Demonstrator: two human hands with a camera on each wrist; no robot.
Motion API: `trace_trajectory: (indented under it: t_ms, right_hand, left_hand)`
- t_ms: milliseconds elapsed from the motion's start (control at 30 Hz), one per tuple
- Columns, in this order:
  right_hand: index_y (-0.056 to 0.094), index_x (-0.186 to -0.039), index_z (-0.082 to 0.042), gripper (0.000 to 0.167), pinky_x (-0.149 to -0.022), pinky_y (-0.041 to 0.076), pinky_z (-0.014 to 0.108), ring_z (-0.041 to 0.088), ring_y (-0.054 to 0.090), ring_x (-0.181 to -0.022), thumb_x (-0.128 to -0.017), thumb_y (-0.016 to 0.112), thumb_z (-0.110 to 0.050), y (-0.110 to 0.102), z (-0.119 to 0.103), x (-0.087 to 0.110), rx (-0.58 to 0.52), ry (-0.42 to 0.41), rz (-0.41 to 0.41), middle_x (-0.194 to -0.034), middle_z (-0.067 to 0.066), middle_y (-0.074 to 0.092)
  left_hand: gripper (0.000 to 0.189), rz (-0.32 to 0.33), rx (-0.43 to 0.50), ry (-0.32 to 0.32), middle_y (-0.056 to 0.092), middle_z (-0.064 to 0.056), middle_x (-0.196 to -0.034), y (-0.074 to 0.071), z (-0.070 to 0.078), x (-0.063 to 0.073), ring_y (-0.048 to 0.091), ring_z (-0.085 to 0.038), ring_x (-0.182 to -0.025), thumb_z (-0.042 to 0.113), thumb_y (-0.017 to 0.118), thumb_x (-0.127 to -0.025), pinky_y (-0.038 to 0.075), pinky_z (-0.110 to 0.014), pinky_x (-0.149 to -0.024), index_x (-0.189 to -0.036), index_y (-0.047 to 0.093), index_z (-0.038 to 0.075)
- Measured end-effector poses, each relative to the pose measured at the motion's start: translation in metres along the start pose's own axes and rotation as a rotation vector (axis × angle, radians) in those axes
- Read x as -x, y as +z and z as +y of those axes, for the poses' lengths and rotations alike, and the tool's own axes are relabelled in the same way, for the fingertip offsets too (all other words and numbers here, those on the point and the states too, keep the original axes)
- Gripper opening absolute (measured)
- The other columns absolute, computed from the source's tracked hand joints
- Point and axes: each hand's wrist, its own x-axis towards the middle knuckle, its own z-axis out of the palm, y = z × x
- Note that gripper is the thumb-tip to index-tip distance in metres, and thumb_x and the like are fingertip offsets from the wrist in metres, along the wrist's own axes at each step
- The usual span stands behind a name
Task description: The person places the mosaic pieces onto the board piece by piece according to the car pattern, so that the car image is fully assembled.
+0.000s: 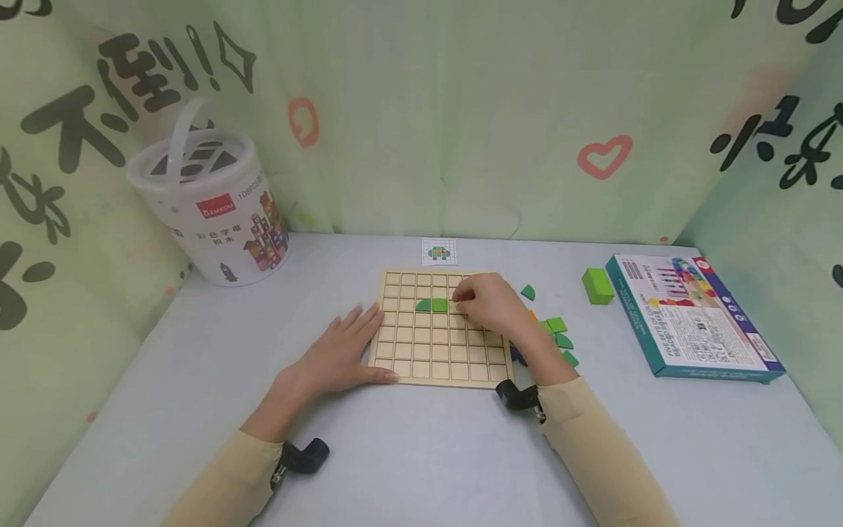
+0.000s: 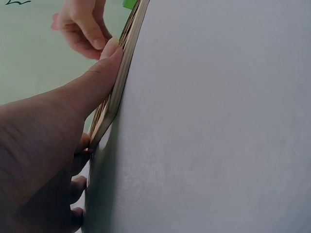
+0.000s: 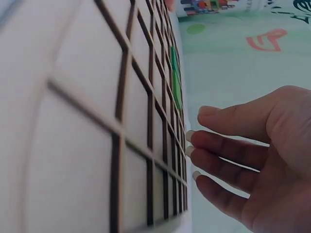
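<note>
A square wooden grid board (image 1: pixel 421 351) lies on the table. Two pieces sit in one row of its cells: a dark green quarter-round piece (image 1: pixel 424 305) and, against its right side, a light green square (image 1: pixel 439 305). My left hand (image 1: pixel 332 355) rests at the board's left side, fingers spread along the edge and thumb on the near left corner (image 2: pixel 109 53). Over the board's upper right, my right hand (image 1: pixel 490 304) hovers just right of the light green square. Its fingers (image 3: pixel 218 148) are loosely bent, thumb apart from them, with no piece showing between.
Right of the board lie several loose green pieces (image 1: pixel 557 325), partly hidden by the right forearm, and another quarter-round (image 1: pixel 528 292). Behind the board is a small pattern card (image 1: pixel 439 252). A green block (image 1: pixel 597 286) and flat box (image 1: pixel 698 315) lie right; a white bucket (image 1: pixel 217 219) stands left.
</note>
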Motion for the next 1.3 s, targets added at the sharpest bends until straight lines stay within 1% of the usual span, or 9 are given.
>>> trace_trajectory:
  t_ms: [133,333,433,567,700,833,933,1033,1300]
  right_hand:
    - [0.074,-0.112,-0.004,0.023,-0.079,0.054,0.039,0.024,0.064,-0.091,-0.093,0.062,-0.011,-0.014,0.014,0.007,-0.001,0.051,0.034,-0.105,0.013,0.073]
    - [0.071,-0.116,-0.001,0.027,-0.088,0.055,0.048,0.032,0.063,-0.102,-0.095,0.060,-0.013,-0.029,0.042,0.012,0.021,0.158,0.086,-0.113,0.019,0.071]
    - [0.071,-0.116,-0.002,0.027,-0.089,0.055,0.048,0.034,0.061,-0.104,-0.096,0.059,-0.016,-0.034,0.054,0.012,0.021,0.226,0.105,-0.116,0.020,0.069]
    - [0.069,-0.118,-0.001,0.029,-0.084,0.055,0.045,0.034,0.058,-0.101,-0.097,0.059,-0.018,-0.039,0.066,0.014,0.028,0.296,0.131,-0.115,0.022,0.067]
    - [0.067,-0.120,0.001,0.031,-0.078,0.055,0.042,0.034,0.058,-0.095,-0.097,0.059,-0.017,-0.043,0.075,0.016,0.017,0.340,0.156,-0.113,0.024,0.066]
    - [0.066,-0.123,0.002,0.034,-0.076,0.054,0.039,0.034,0.058,-0.094,-0.097,0.060,-0.018,-0.044,0.079,0.018,-0.002,0.375,0.154,-0.116,0.025,0.066]
    - [0.068,-0.122,0.003,0.034,-0.076,0.053,0.038,0.034,0.057,-0.097,-0.096,0.062,-0.018,-0.043,0.079,0.018,0.002,0.391,0.134,-0.118,0.025,0.066]
    - [0.070,-0.119,0.001,0.031,-0.074,0.051,0.036,0.034,0.055,-0.096,-0.094,0.065,-0.016,-0.041,0.079,0.017,0.014,0.389,0.125,-0.113,0.023,0.066]
    - [0.070,-0.102,-0.001,0.013,-0.072,0.049,0.037,0.032,0.054,-0.089,-0.091,0.064,-0.006,-0.038,0.077,0.015,-0.003,0.305,0.167,-0.099,0.018,0.065]
  left_hand:
    - [0.114,-0.002,0.000,0.001,0.012,-0.005,-0.169,0.000,0.000,0.000,0.008,-0.034,-0.156,0.075,0.063,-0.079,0.014,-0.058,-0.125,-0.160,0.016,0.011]
    - [0.114,0.000,-0.002,-0.006,0.012,-0.005,-0.169,0.000,0.000,0.001,0.008,-0.034,-0.156,0.074,0.063,-0.079,0.014,-0.057,-0.125,-0.160,0.015,0.011]
    - [0.114,0.000,-0.001,-0.008,0.012,-0.005,-0.169,0.000,-0.001,0.001,0.008,-0.034,-0.156,0.075,0.063,-0.079,0.013,-0.057,-0.125,-0.160,0.014,0.011]
    - [0.114,0.000,0.005,-0.008,0.012,-0.005,-0.169,0.000,0.000,0.001,0.008,-0.034,-0.156,0.074,0.063,-0.079,0.013,-0.057,-0.125,-0.160,0.015,0.011]
    - [0.113,-0.002,0.005,-0.007,0.012,-0.005,-0.169,-0.001,0.001,0.001,0.008,-0.034,-0.156,0.074,0.063,-0.079,0.013,-0.057,-0.125,-0.160,0.015,0.011]
    - [0.113,-0.002,0.003,-0.006,0.012,-0.005,-0.169,-0.002,0.002,0.000,0.008,-0.034,-0.156,0.074,0.063,-0.079,0.013,-0.058,-0.125,-0.160,0.015,0.011]
    - [0.113,-0.004,0.004,-0.006,0.012,-0.005,-0.169,-0.002,0.002,0.000,0.008,-0.035,-0.156,0.074,0.064,-0.080,0.013,-0.058,-0.125,-0.160,0.015,0.011]
    - [0.113,-0.004,0.004,-0.006,0.012,-0.005,-0.169,-0.002,0.002,0.000,0.009,-0.035,-0.156,0.073,0.064,-0.080,0.013,-0.058,-0.125,-0.160,0.015,0.011]
    - [0.112,0.001,-0.001,-0.004,0.013,-0.006,-0.169,0.000,0.001,0.000,0.009,-0.035,-0.156,0.072,0.064,-0.081,0.013,-0.058,-0.125,-0.160,0.015,0.010]
